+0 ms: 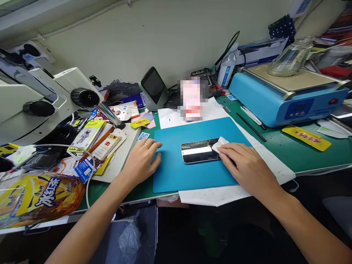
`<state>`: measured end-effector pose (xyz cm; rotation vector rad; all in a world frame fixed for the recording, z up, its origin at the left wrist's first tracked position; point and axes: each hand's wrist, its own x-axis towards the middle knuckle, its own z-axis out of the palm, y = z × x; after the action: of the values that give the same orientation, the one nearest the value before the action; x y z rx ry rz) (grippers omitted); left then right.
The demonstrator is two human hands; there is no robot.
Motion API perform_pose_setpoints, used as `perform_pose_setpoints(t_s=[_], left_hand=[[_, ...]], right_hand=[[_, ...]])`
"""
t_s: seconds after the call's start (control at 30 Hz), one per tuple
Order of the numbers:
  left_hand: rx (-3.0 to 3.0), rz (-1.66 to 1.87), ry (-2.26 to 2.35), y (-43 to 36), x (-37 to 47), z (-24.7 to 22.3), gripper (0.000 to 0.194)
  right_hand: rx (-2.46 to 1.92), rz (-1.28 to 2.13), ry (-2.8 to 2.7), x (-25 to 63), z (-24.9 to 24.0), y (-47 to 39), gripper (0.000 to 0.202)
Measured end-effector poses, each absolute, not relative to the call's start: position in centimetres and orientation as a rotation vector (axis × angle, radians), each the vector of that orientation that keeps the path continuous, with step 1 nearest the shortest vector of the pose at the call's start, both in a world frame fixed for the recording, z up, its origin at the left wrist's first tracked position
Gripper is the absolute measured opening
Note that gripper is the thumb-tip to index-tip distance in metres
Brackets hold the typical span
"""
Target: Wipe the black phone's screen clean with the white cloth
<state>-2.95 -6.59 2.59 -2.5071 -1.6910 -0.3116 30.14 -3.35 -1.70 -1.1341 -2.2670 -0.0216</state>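
Note:
A smartphone with a dark glossy screen lies flat on a blue mat, a bright reflection running along it. My right hand pinches a white wipe against the phone's right end. Part of the wipe and that end of the phone are hidden under my fingers. My left hand, with a ring on one finger, hovers at the mat's left edge, apart from the phone. Its fingers are loosely bent with space between finger and thumb, and nothing is in them.
A microscope and a large iced-tea bottle stand at the left among boxes. Behind the mat is a small screen device. On the right, a glass jar sits on a blue heating machine; a black pen lies before it.

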Motion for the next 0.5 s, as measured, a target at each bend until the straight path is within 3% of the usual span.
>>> perform_pose_setpoints(t_s=[0.07, 0.23, 0.5], left_hand=[[-2.65, -0.389, -1.613, -5.7, -1.6, 2.5, 0.04], [-2.837, -0.485, -1.522, -3.0, 1.3, 1.6, 0.085], [-2.865, -0.586, -1.609, -2.9, 1.5, 0.0, 0.071]], right_hand=[[-1.139, -0.055, -2.306, 30.0, -1.4, -3.6, 0.029], [-1.094, -0.169, -2.409, 28.7, -0.6, -4.3, 0.031], [-1.052, -0.035, -2.536, 23.8, 1.0, -2.8, 0.026]])
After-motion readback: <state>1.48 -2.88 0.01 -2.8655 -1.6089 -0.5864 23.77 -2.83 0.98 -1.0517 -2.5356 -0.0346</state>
